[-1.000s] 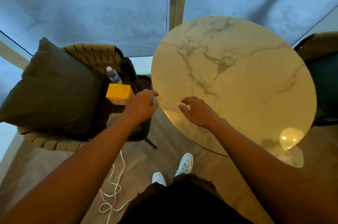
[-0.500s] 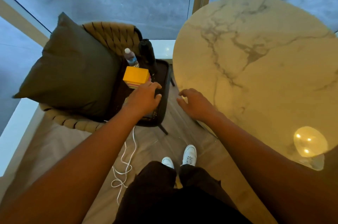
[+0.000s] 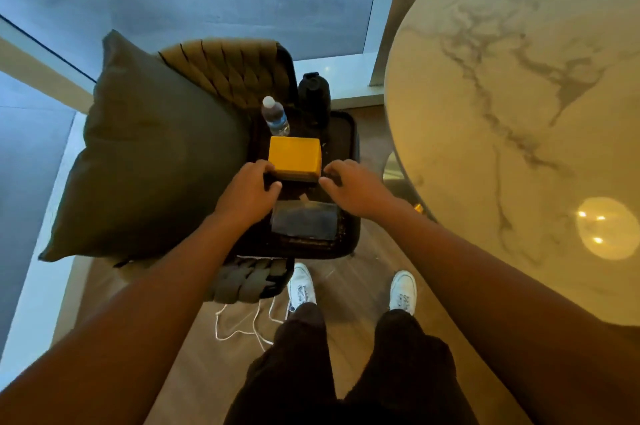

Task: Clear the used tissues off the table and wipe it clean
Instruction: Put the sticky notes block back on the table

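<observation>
Round marble desk (image 3: 519,119): occupies the right of the view; its visible surface carries a bright round lamp reflection near its near edge. No tissues can be made out on the visible part.

Chair (image 3: 225,67): woven back, standing just left of the desk. A large dark cushion (image 3: 145,154) leans across its left side.

Dark tray-like case (image 3: 346,182): lies on the chair seat, right of the cushion. At its far edge stand a black bottle (image 3: 313,100) and a clear water bottle (image 3: 275,116), side by side. A yellow box (image 3: 294,159) sits at its centre; a dark flat rectangular item (image 3: 304,220) lies nearer the front edge.

Left hand (image 3: 251,189): fingers curled against the box's left side, apparently gripping it.

Right hand (image 3: 349,183): fingers loosely curled beside the box's right lower corner; contact cannot be told.

White cord (image 3: 242,324): on the floor under the chair.
</observation>
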Demonstrator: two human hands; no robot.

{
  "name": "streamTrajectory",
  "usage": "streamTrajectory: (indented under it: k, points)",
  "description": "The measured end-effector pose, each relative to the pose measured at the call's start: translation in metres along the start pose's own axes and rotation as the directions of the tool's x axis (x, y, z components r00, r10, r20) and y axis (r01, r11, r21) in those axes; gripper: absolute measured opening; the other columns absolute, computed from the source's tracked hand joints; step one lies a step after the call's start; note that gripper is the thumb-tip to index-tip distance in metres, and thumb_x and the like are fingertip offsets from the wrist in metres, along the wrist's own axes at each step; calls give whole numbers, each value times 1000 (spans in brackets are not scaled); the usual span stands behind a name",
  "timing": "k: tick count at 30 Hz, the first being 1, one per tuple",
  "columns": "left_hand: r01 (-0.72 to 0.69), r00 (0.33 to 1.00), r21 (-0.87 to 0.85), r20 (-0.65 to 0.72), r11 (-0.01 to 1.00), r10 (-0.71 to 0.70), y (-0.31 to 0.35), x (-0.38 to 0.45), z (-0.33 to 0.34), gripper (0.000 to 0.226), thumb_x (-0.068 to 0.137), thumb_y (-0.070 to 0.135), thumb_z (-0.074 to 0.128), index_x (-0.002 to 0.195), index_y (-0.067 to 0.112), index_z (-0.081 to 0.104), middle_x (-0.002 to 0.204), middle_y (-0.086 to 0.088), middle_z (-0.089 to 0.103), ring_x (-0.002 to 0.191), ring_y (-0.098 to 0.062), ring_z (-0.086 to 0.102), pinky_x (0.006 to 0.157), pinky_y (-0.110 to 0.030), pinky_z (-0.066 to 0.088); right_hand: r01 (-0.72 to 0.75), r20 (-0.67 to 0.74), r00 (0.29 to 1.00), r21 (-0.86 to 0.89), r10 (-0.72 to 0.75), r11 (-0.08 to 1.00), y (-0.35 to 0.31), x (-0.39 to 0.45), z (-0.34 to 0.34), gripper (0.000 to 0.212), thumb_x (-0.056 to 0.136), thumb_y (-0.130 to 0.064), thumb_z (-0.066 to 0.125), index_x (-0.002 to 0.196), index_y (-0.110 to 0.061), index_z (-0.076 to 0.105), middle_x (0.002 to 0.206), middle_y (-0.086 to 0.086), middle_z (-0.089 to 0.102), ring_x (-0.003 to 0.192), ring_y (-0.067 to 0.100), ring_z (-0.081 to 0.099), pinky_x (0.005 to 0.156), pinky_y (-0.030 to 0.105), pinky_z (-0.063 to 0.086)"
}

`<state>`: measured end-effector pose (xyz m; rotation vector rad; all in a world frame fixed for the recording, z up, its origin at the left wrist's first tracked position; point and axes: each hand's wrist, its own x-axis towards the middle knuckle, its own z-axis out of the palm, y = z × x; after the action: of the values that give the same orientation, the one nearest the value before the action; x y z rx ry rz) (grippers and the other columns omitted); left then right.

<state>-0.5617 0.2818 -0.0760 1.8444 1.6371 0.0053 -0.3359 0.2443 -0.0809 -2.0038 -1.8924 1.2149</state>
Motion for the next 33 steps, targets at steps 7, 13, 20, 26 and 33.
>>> streamTrajectory:
  k: [7,13,20,26,33]
  points:
    - [210,976,-105,84,972,-201,-58,101,28,65,102,48,50,155,15,31,155,-13,39,138,-28,44,109,-41,39,-353,40,927,432,373,830,21,102,54,71,100,-56,50,154,-13,33,147,10,49,130,29,52,93,32,41]
    - [398,904,-287,284,871,-320,-98,156,82,71,100,68,26,154,23,34,151,-7,45,135,-28,45,112,-50,37,-479,239,841,744,485,466,69,157,102,94,87,-73,58,159,-26,20,154,8,41,132,33,48,107,57,43]
    - [429,896,-577,370,695,-245,-113,165,111,76,93,76,29,153,31,34,140,7,49,130,-19,49,115,-50,36,-383,242,897,843,369,378,83,175,128,83,87,-64,65,155,-36,25,143,3,48,125,28,53,105,57,46]
    - [411,908,-594,338,692,-250,-115,156,112,74,95,76,28,154,32,35,147,2,48,130,-19,50,116,-49,36,-358,222,903,863,368,358,77,162,132,65,90,-56,67,145,-40,36,137,4,52,119,26,57,90,42,50]
    - [354,930,-566,300,745,-214,-80,99,54,81,91,80,27,154,31,35,149,-2,48,132,-23,49,116,-53,34,-309,186,923,879,336,363,30,96,86,60,90,-54,66,141,-40,37,139,4,48,116,27,59,82,37,50]
